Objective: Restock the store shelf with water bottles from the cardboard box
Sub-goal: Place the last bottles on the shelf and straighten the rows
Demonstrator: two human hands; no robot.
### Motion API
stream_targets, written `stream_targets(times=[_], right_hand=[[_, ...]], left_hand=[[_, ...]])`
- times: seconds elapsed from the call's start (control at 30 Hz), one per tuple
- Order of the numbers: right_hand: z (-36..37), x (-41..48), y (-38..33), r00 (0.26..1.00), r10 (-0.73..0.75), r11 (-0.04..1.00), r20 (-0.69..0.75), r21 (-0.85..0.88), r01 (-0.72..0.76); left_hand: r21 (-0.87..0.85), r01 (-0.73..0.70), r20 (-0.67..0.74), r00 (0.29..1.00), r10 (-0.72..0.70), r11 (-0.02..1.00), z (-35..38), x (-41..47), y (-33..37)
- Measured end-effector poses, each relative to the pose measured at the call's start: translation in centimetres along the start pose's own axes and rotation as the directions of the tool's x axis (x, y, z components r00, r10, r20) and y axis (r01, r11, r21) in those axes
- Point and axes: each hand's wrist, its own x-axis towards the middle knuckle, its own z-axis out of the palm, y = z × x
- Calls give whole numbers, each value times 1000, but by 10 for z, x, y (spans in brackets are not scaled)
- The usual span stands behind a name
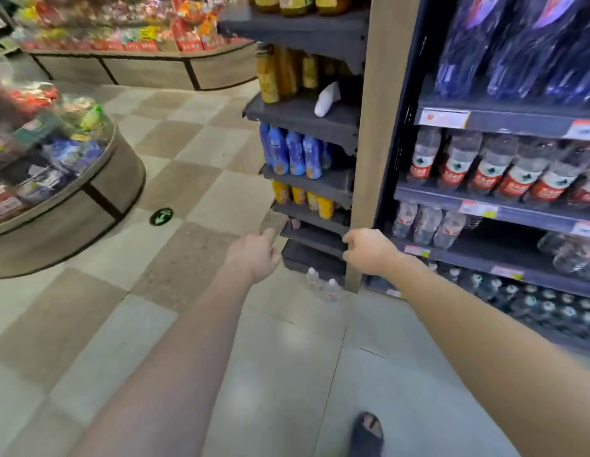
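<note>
Both my arms reach forward over the tiled floor. My left hand hangs with loosely curled fingers and holds nothing. My right hand is also empty, its fingers loosely curled near the wooden end post of the shelf unit. Two small water bottles stand upright on the floor at the foot of that post, below and between my hands. The dark store shelf to the right carries rows of red-labelled water bottles. No cardboard box is in view.
An end shelf holds yellow, blue and orange drink bottles. A round display bin of packaged goods stands at left, and a long snack display runs along the back. My sandalled foot is at the bottom.
</note>
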Motion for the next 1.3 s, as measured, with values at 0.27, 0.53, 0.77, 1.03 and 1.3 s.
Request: stream_targets(times=[0.27, 0.53, 0.77, 1.03, 1.3], right_hand=[[99, 173, 61, 978, 157, 987, 141, 19, -161], [226, 285, 129, 886, 404, 853, 227, 257, -454], [369, 367, 202, 781, 539, 740, 315, 265, -618], [495, 465, 261, 787, 566, 671, 246, 417, -613], [532, 528, 320, 853, 490, 750, 180, 412, -517]], left_hand=[[-13, -35, 240, 970, 37, 999, 116, 157, -25], [-46, -57, 382, 921, 70, 997, 268, 273, -50], [-4, -88, 467, 881, 80, 996, 432, 348, -93], [-18, -136, 463, 877, 129, 991, 592, 434, -119], [-130, -167, 378, 903, 205, 977, 674, 490, -103]])
